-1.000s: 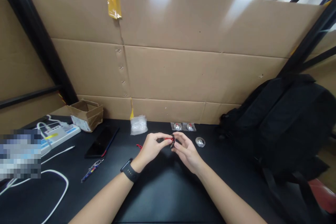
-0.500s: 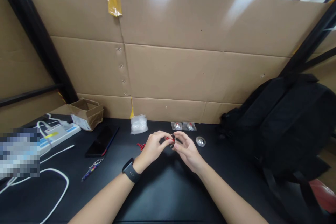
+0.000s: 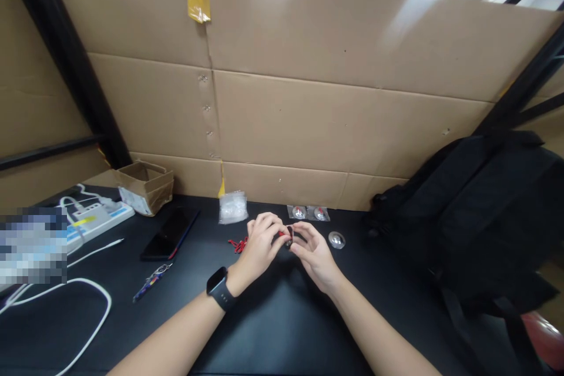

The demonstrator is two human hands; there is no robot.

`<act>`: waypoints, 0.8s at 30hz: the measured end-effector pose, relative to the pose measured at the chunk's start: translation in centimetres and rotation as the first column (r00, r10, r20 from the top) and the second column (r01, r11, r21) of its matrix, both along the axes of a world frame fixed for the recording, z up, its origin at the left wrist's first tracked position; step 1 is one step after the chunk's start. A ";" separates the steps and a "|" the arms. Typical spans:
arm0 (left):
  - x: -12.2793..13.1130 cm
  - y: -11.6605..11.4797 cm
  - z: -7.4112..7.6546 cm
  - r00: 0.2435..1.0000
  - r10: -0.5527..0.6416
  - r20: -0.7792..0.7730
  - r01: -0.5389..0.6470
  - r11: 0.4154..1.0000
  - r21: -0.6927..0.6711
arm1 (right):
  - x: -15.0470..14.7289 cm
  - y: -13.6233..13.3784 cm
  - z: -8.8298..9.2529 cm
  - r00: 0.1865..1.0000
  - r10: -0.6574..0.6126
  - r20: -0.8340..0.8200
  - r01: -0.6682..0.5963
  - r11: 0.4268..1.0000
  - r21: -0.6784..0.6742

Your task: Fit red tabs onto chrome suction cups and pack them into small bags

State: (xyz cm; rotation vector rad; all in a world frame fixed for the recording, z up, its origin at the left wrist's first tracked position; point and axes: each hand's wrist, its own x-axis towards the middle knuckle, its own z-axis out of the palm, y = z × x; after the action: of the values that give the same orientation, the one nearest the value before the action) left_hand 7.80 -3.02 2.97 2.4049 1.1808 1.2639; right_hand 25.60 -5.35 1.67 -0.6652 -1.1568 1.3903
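Observation:
Above the black table, my left hand (image 3: pixel 263 242) and my right hand (image 3: pixel 316 254) meet at fingertip height. Between them is a small round piece with a dark rim (image 3: pixel 289 237), its face turned partly side-on. My right thumb and fingers grip its right edge. A bit of red shows at my left thumb and fingertips, pinched against the round piece; its exact kind is too small to tell. Red cords (image 3: pixel 238 245) lie beside my left hand, partly covered by it. A clear domed disc (image 3: pixel 336 239) rests to the right of my right hand.
Two small bagged discs (image 3: pixel 308 213) and a stack of clear plastic bags (image 3: pixel 233 207) lie near the cardboard wall (image 3: pixel 286 123). Left are a phone (image 3: pixel 171 234), a keyring (image 3: pixel 152 283), a small carton (image 3: pixel 147 188) and a power strip (image 3: pixel 110 218). A black backpack (image 3: pixel 480 217) stands right.
My left hand's fingers have shifted and curled a little at the round piece, showing more of the red cords. My right hand keeps its grip. The view has tilted slightly.

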 end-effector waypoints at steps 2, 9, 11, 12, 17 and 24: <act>0.2 -0.2 0.0 1.000 0.008 0.021 -0.008 1.000 -0.024 | -0.1 0.0 0.0 0.999 -0.031 0.026 0.031 0.999 0.028; 1.1 0.4 -1.3 0.948 0.017 0.317 0.083 0.950 -0.301 | -0.3 0.6 -1.0 0.941 -0.259 0.217 0.219 0.956 0.193; 1.3 0.9 -1.8 0.906 -0.012 0.422 0.192 0.902 -0.387 | -0.1 0.8 -1.3 0.902 -0.316 0.294 0.245 0.936 0.254; 1.3 1.1 -2.0 0.887 -0.018 0.461 0.238 0.874 -0.423 | 0.0 0.9 -1.4 0.885 -0.331 0.328 0.243 0.929 0.280; 1.0 1.4 -2.1 0.843 0.000 0.539 0.314 0.813 -0.491 | 0.4 1.0 -1.2 0.874 -0.316 0.368 0.197 0.925 0.326; 1.0 1.3 -1.9 0.846 -0.009 0.533 0.310 0.822 -0.479 | 0.3 0.8 -0.8 0.842 -0.354 0.407 0.197 0.905 0.378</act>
State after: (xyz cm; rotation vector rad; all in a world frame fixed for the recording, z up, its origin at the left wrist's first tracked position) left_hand 8.83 -1.70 1.04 1.5760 0.9671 1.1881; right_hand 25.93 -4.52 0.90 -0.9207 -1.5564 0.7770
